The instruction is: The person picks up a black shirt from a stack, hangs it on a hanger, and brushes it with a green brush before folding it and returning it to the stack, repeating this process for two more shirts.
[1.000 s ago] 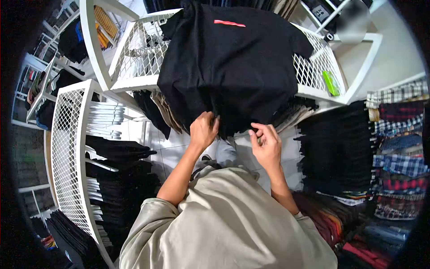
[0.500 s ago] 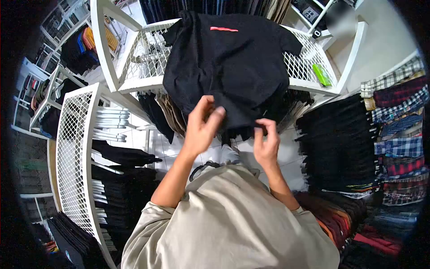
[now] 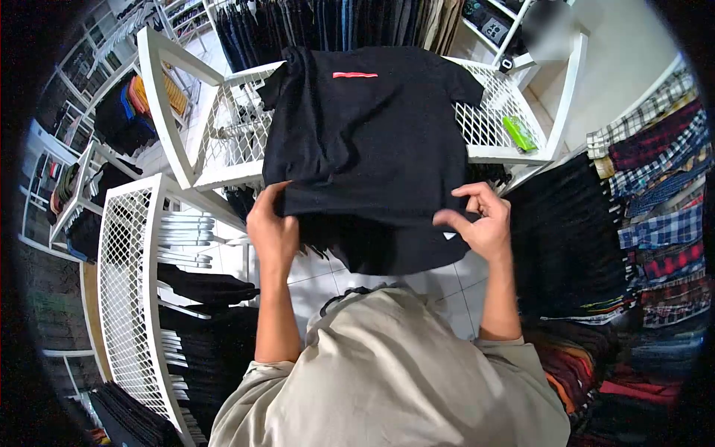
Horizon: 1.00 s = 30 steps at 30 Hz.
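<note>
A black T-shirt with a small red strip near its top lies spread over the white mesh shelf, its lower part hanging over the front edge towards me. My left hand grips the shirt's lower left side, thumb and forefinger on either side of the fabric. At the lower right side is my right hand, its thumb and forefinger apart with the thumb against the cloth. Below the fold, a loose black flap droops, and a small white tag shows near my right thumb.
The white mesh shelf carries a bright green packet at its right. Hanging trousers stand behind it. A white mesh rack with hangers is on my left; dark garments and checked shirts hang on my right.
My hands have moved apart, the left one leftward and the right one rightward, to the shirt's two sides. The bunched lower part of the shirt now lies flatter and wider.
</note>
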Motion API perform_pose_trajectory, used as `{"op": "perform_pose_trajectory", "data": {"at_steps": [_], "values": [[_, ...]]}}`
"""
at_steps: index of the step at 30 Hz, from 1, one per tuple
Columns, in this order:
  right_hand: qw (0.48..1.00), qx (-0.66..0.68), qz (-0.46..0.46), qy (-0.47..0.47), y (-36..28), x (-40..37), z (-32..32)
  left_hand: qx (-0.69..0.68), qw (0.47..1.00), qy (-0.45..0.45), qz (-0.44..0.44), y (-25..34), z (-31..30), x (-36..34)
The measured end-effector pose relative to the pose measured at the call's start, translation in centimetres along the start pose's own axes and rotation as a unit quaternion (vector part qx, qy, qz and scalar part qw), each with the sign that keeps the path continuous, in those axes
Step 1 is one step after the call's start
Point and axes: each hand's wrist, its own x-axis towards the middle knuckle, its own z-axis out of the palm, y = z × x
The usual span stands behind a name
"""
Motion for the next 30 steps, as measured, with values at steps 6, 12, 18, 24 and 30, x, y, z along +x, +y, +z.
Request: {"op": "perform_pose_trajectory", "data": {"at_steps": [6, 12, 18, 24, 30], "values": [[0.957, -0.176, 0.092, -0.212, 2.4, 3.1, -2.0, -0.199, 0.976, -0.03, -0.078, -0.2, 0.1, 3.1], [0.865, 0.358, 0.346, 0.07, 11.6, 3.2, 1.1, -0.31, 0.945, -0.073, -0.077, -2.2, 1.2, 6.7], [0.938, 0.165, 0.119, -0.279, 9.1, 8.3, -2.4, -0.048, 0.927, -0.372, 0.008, 0.2, -2.6, 11.8], [0.987, -0.12, 0.081, 0.066, 7.7, 15.9, 1.2, 0.18, 0.965, -0.067, 0.176, 1.3, 2.4, 15.4], [0.995, 0.029, -0.049, 0.076, -0.5, 13.5, 10.5, 0.151, 0.928, -0.165, 0.297, 2.2, 5.2, 11.1]]}}
